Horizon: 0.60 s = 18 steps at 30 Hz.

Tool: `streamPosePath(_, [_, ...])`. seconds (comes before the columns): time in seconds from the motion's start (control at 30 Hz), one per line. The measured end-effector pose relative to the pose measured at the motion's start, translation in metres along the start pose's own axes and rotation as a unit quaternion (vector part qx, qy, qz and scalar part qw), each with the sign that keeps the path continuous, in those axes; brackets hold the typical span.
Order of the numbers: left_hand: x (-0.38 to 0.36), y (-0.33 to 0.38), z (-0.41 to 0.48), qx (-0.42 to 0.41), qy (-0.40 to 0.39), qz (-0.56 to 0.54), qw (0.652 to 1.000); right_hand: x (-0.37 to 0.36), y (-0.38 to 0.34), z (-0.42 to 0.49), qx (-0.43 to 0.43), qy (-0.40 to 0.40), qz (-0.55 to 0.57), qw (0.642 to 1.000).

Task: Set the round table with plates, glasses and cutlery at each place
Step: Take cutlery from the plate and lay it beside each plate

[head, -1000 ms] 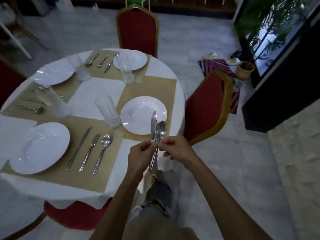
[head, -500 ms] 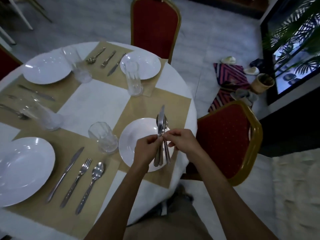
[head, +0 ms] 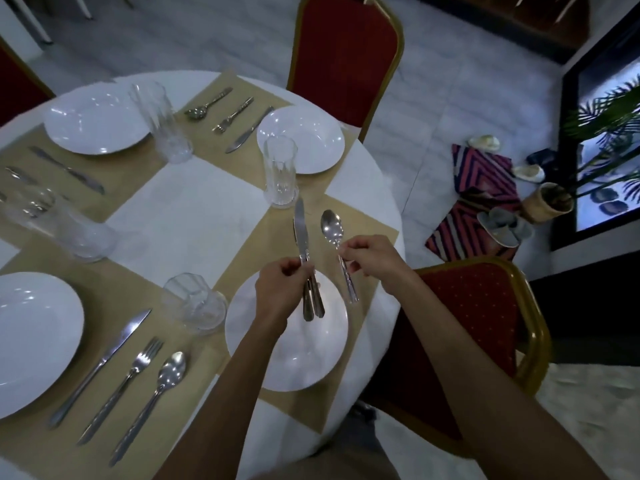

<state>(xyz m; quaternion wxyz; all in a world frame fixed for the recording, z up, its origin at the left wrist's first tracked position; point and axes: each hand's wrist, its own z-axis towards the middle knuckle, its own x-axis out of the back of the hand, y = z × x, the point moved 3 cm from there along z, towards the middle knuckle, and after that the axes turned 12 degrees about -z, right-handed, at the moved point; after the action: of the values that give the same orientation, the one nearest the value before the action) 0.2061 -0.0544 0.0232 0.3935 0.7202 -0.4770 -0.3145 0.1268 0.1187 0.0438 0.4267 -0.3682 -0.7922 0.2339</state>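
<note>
Cutlery is split between two grips: the right hand pinches a spoon at its neck, and the left hand curls round a knife and a second handle. Both are held over the far rim of a white plate on a tan placemat, with a glass just left.

Bottom-left plate cut by frame edge. Second utensil behind knife in left hand: type unclear. Left glass blurred.

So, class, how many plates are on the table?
4: far-left plate, far-right plate, near-left plate, near-right plate. More may lie beyond the left edge.
</note>
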Motion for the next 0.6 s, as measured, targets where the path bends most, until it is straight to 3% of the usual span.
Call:
streamPosePath(0.4, [-0.056, 0.003, 0.06, 0.056, 0.062, -0.026, 0.996, 0.032, 0.004, 0.134, 0.015, -0.082, -0.185, 0.979])
streamPosePath(0.6, [-0.071, 0.001, 0.076, 0.038, 0.109, 0.012, 0.993, 0.022, -0.003, 0.173, 0.047, -0.131, -0.273, 0.952])
